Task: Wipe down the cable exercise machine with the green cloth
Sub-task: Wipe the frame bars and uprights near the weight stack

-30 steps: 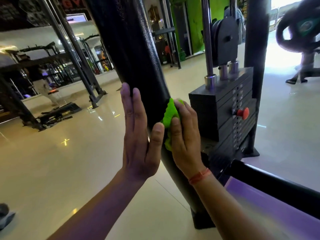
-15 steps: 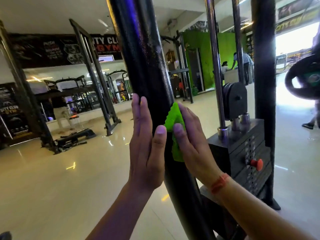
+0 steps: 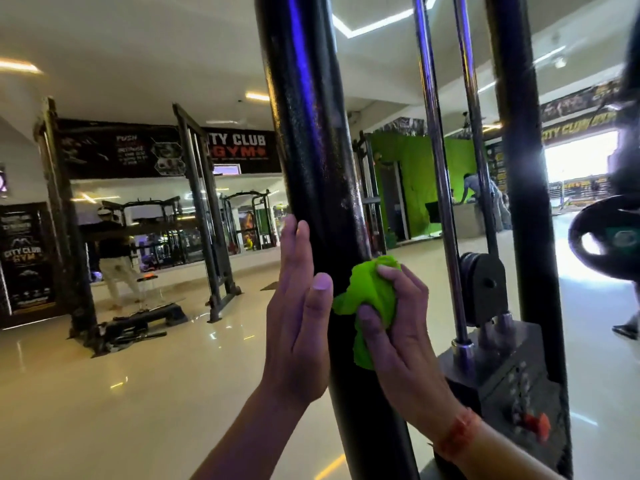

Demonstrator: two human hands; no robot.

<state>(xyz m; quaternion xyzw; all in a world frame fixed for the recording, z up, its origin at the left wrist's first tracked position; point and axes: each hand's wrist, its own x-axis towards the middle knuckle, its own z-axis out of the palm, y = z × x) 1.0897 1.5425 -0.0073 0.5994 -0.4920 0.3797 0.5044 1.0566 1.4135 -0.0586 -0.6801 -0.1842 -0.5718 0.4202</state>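
On the one black post (image 3: 311,133), right hand (image 3: 398,327) clutches one green cloth (image 3: 367,292); left hand (image 3: 298,317) lies flat, apparently touching.

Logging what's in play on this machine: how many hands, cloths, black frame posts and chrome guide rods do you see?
Hands: 2, left hand, right hand
Green cloth: 1
Black posts: 2, near, far
Chrome guide rods: 2
Total: 7

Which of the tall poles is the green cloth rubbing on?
The thick black post in the middle. The right hand presses the green cloth on it. The two thin shiny rods and the other black post stand untouched further right.
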